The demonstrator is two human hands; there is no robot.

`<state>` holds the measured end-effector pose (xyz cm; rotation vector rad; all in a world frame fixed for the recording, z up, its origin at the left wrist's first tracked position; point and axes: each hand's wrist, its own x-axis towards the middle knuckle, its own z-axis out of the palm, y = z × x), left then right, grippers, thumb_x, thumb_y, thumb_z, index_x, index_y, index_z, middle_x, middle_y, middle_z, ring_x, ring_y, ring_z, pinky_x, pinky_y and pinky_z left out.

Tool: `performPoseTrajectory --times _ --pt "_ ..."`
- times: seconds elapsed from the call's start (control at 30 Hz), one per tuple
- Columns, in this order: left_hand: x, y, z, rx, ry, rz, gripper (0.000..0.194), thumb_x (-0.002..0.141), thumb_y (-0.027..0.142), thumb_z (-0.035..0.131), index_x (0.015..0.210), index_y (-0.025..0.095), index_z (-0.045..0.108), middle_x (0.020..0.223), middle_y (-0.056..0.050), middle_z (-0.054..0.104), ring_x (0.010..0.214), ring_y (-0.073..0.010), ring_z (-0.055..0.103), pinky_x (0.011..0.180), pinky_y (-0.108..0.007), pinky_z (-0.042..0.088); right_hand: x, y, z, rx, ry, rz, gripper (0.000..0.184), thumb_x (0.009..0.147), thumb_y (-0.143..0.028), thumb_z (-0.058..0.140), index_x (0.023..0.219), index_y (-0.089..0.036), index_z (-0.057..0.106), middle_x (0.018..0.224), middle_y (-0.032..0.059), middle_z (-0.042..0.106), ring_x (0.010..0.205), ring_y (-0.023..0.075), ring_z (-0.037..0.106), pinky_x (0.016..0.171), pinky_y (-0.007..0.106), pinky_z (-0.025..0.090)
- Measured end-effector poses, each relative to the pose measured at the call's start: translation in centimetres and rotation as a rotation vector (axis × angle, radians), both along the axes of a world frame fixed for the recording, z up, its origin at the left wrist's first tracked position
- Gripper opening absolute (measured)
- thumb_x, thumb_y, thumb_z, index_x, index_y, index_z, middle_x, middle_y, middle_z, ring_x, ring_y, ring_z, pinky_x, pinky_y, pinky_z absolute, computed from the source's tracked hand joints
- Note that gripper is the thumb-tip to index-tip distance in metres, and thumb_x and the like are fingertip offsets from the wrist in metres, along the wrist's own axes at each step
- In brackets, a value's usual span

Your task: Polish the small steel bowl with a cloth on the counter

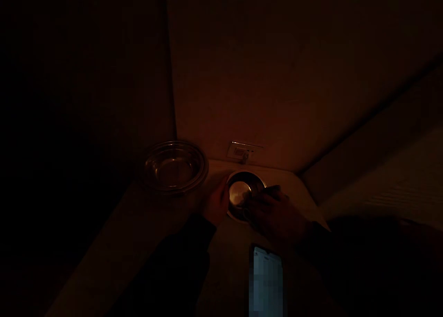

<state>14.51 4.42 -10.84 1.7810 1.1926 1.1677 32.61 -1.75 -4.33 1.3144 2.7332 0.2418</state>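
In dim light a round metal bowl rests on a pale tabletop in front of me, its inside shining. My left hand is closed on the bowl's left side, with the fingers against its wall. At the right rim is my right hand, reaching partly over the bowl's inside. Its fingers are bent around something dark, perhaps a cloth, too dim to make out. A phone with a lit screen lies nearer to me, below my right hand.
Back left, a wider metal basin, apparently stacked with another, stands by the wall corner. A wall socket plate with something plugged in sits just behind the bowl. The tabletop ends in darkness at the left. Walls rise behind.
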Motion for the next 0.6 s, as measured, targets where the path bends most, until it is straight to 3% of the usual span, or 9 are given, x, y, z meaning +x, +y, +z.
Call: performPoseTrajectory --times 0.17,0.37,0.5,0.6 --pt "0.1 -0.2 0.1 0.004 0.022 -0.001 0.042 0.090 0.025 0.036 0.128 0.018 0.053 0.111 -0.009 0.069 0.098 -0.0193 0.067 0.085 -0.028 0.053 -0.8 0.6 0.8 -0.051 -0.032 -0.024 0.027 0.081 -0.016 0.057 0.107 -0.018 0.064 0.115 0.0097 0.064 0.105 0.0289 0.053 0.083 0.044 0.039" --pt "0.0 -0.3 -0.2 -0.008 0.029 0.058 0.041 0.089 0.027 0.036 0.125 0.018 0.055 0.113 -0.009 0.068 0.102 -0.0206 0.065 0.088 -0.032 0.052 -4.2 0.3 -0.6 -0.182 0.306 -0.050 0.033 0.085 -0.011 0.048 0.116 -0.015 0.056 0.103 0.0089 0.066 0.095 0.0182 0.059 0.081 0.028 0.047" --pt "-0.1 -0.1 -0.1 -0.038 -0.029 0.047 0.041 0.090 0.025 0.034 0.124 0.016 0.055 0.114 -0.009 0.068 0.102 -0.0190 0.065 0.087 -0.030 0.053 -5.5 1.4 -1.6 -0.136 0.388 -0.103 0.035 0.088 -0.007 0.041 0.120 -0.015 0.054 0.108 0.0078 0.064 0.099 0.0135 0.059 0.086 0.022 0.046" --pt "0.0 0.1 -0.1 -0.029 -0.071 0.013 0.042 0.090 0.023 0.033 0.125 0.015 0.054 0.122 -0.010 0.063 0.112 -0.0180 0.060 0.095 -0.031 0.048 -5.8 2.8 -1.7 -0.063 0.343 -0.163 0.032 0.090 -0.009 0.040 0.117 -0.014 0.056 0.120 0.0113 0.058 0.113 0.0179 0.052 0.094 0.027 0.041"
